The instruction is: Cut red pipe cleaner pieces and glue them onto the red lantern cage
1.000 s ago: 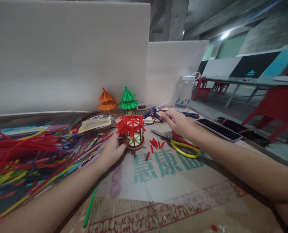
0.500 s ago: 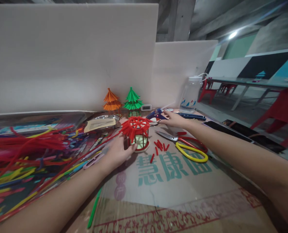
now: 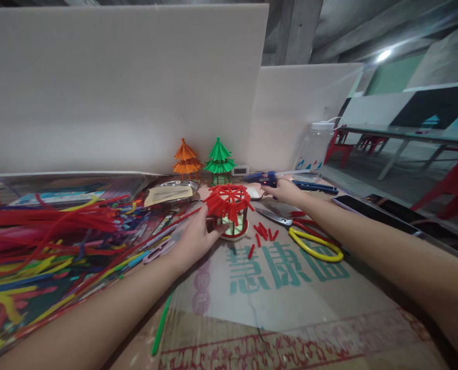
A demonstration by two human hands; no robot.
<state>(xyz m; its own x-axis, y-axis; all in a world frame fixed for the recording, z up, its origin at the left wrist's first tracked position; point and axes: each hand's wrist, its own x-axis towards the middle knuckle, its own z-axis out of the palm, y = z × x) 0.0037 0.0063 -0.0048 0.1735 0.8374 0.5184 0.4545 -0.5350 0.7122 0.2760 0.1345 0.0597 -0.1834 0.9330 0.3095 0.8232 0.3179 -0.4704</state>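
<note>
My left hand (image 3: 197,235) is closed on the side of a small red pavilion model (image 3: 231,203), its thumb near the base. The model has a spoked ring on top, a fringe of red strips as a roof, thin posts and a pale round floor. It stands upright on the table. Farther back, my right hand (image 3: 286,191) closes round the handle of a blue hot glue gun (image 3: 262,178), which points left. Scissors (image 3: 313,247) with red and yellow handles lie below that wrist, with several short red strips (image 3: 263,231) beside their blades.
Orange (image 3: 186,158) and green (image 3: 219,159) pagoda models stand at the back by a white board (image 3: 121,92). A metal dish (image 3: 175,190) with paper is left of centre. Coloured pipe cleaners (image 3: 51,221) are heaped at left. A clear bottle (image 3: 315,146) and phone (image 3: 371,213) are right.
The view has shifted, moving everything slightly right in the picture. My right fingers have closed round the glue gun and turned it more level. The red pavilion has tipped slightly in my left hand.
</note>
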